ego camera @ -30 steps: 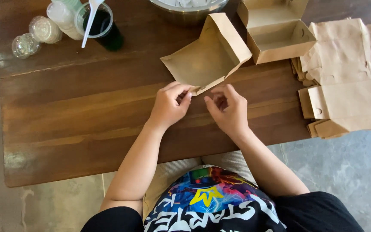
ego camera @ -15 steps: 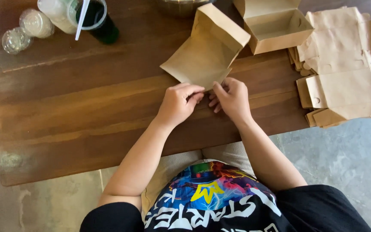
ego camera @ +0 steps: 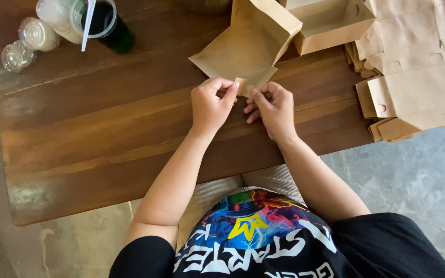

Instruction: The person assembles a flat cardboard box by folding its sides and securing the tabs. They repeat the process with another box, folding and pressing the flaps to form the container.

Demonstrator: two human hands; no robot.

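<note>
Brown wood makes up the bench [ego camera: 104,134], and the work sits near its far edge. Going left to right: far off to the left of the grip stand small clear cups [ego camera: 27,41] and a tall cup with a dark drink [ego camera: 104,23] and a white straw. These are well apart from the hands.

Next comes the left hand [ego camera: 211,105]. Its thumb and fingers are pinched together on a small tab at the near corner of the flat brown box piece [ego camera: 243,54]. Just to the right, the right hand [ego camera: 273,108] pinches the same corner, its fingers curled shut on the paper. The two hands almost touch.

The box piece lies on the bench just past the grip. Its long side runs away from the person and leans a bit to the right. The near corner points at the person, and the far end is folded up.

It looks like the step is folding that corner tab. The next move seems to call for a firm press along the fold while the rest of the piece lies flat.

Right of the grip sits a made-up open box [ego camera: 330,23], then a stack of flat box sheets [ego camera: 413,77] that hangs over the bench edge.
</note>
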